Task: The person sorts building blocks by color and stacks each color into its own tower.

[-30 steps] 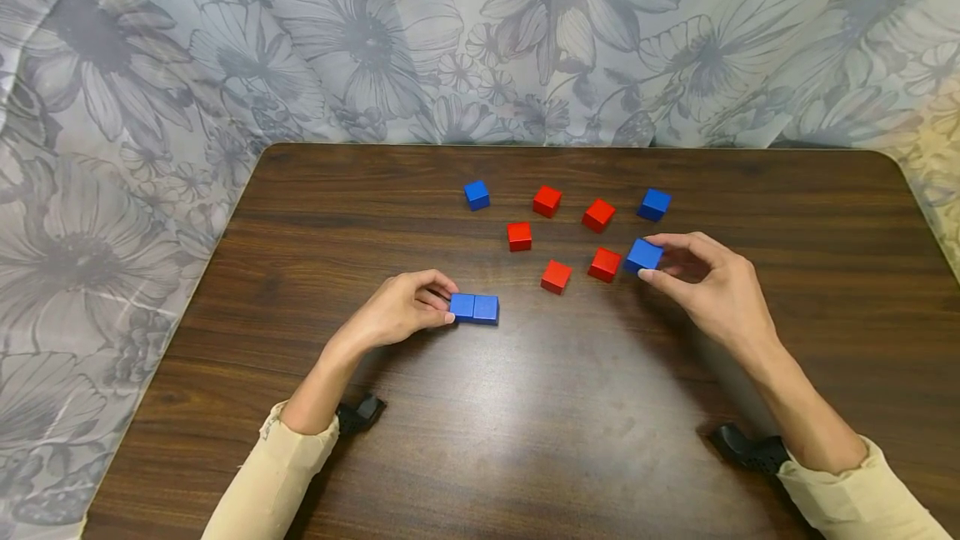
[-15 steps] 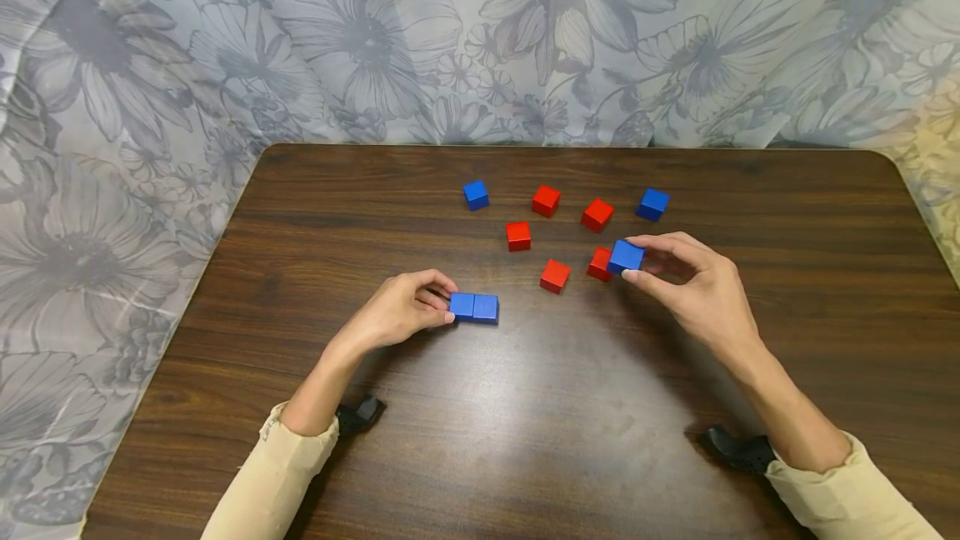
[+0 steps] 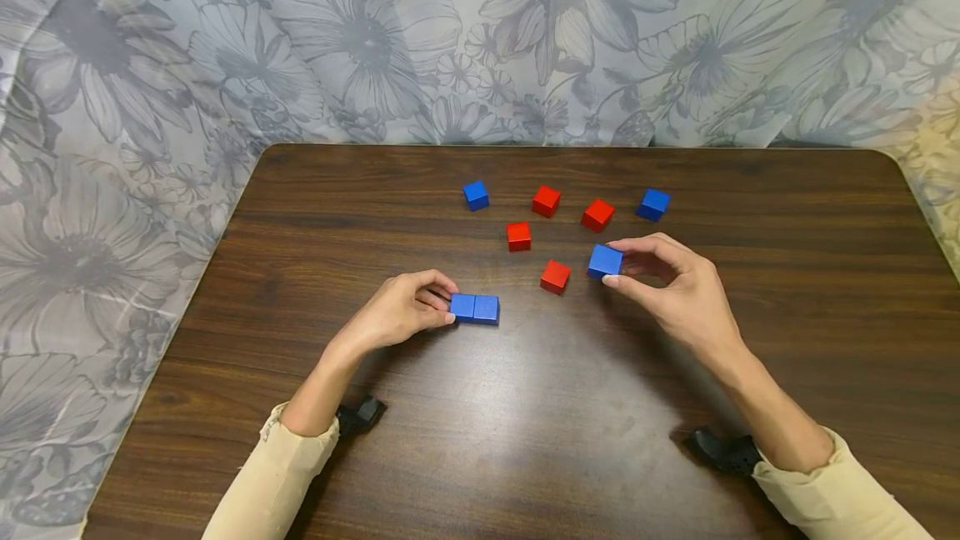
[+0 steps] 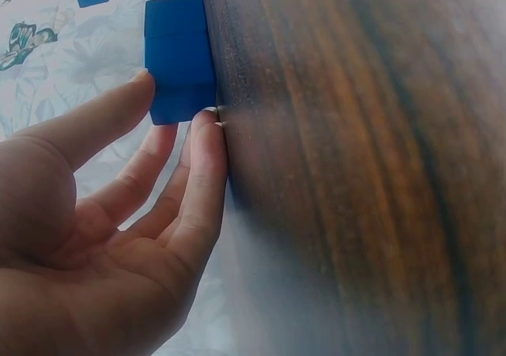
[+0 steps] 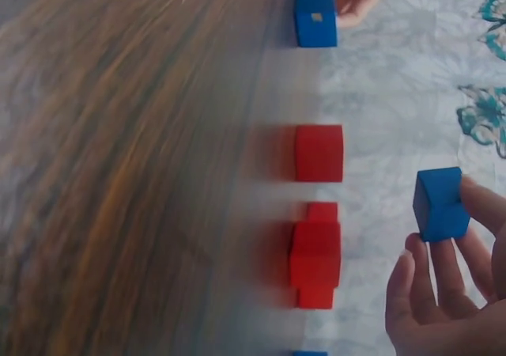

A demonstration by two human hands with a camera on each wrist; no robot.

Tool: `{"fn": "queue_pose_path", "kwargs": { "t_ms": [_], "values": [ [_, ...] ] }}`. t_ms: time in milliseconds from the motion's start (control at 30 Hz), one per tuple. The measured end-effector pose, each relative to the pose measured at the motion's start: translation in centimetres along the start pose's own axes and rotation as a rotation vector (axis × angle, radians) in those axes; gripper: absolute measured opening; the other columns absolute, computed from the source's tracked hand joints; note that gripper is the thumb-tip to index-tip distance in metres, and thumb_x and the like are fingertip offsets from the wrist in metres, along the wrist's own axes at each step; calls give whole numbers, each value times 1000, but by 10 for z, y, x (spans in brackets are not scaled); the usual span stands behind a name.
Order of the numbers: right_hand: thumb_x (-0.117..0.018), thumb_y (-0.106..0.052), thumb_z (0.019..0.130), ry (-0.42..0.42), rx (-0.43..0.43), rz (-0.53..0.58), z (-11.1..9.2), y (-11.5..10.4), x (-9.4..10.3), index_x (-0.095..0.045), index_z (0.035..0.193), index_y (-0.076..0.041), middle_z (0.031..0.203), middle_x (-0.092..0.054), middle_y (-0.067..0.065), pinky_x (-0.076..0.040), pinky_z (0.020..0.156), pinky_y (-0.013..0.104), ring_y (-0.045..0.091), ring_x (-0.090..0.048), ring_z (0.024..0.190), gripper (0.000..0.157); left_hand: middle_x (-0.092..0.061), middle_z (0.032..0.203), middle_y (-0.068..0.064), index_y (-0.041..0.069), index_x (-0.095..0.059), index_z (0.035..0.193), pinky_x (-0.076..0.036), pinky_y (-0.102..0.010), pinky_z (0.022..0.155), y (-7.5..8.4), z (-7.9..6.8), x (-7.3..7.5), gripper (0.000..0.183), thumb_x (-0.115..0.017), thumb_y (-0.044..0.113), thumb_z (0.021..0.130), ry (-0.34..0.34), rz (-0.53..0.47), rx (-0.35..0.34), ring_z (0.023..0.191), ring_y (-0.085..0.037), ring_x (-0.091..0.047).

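Note:
My right hand [image 3: 678, 294] pinches a blue cube [image 3: 604, 261] between thumb and fingers; in the right wrist view that cube [image 5: 442, 204] is raised off the table. In the head view it covers one of the red cubes. Farther left, two blue cubes lie side by side, flush against each other. The thumb and fingertips of my left hand [image 3: 397, 307] grip the left one [image 3: 462, 307] of this pair, while the right one [image 3: 486, 309] touches only its neighbour. Seen from the left wrist, the left thumb presses one side of the blue cube [image 4: 180, 87] and the fingers its end near the tabletop.
Between the hands sits a red cube [image 3: 555, 277], with another red cube [image 3: 518, 237] behind it. Two more red cubes stand farther back, flanked by a blue cube [image 3: 476, 195] on the left and a blue cube [image 3: 653, 204] on the right. Floral cloth [image 3: 375, 40] hangs behind the wooden table [image 3: 337, 215].
My right hand has carried the blue cube leftward, passing over a red cube that it now hides in the head view. The left hand stays in place on the blue pair.

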State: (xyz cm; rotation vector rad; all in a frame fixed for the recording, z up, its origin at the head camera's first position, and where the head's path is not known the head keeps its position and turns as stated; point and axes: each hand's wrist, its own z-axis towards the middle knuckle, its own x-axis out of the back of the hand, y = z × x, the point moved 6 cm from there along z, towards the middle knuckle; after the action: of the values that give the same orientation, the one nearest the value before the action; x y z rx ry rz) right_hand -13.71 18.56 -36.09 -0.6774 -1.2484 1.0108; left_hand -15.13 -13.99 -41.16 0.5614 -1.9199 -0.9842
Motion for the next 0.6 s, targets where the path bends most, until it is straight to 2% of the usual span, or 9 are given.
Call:
{"fn": "queue_pose_path", "kwargs": {
  "t_ms": [433,600],
  "values": [
    [-82,3,78,-43,27,127,5,-6,-19,-72,115,-8,109,-67,4,-54,80,19,15,-67,88,40,-69,108,-6,8,-66,116,-56,-31,78,1,-1,1,31,-77,9,87,2,-6,-5,93,-17,-68],
    [-81,3,79,-77,19,205,2,-10,-31,-72,114,-8,110,-66,5,-55,83,22,21,-67,88,37,-69,106,-6,8,-66,117,-56,-30,78,0,0,-1,31,-76,8,88,-7,-12,-6,93,-16,-68]
  ]
}}
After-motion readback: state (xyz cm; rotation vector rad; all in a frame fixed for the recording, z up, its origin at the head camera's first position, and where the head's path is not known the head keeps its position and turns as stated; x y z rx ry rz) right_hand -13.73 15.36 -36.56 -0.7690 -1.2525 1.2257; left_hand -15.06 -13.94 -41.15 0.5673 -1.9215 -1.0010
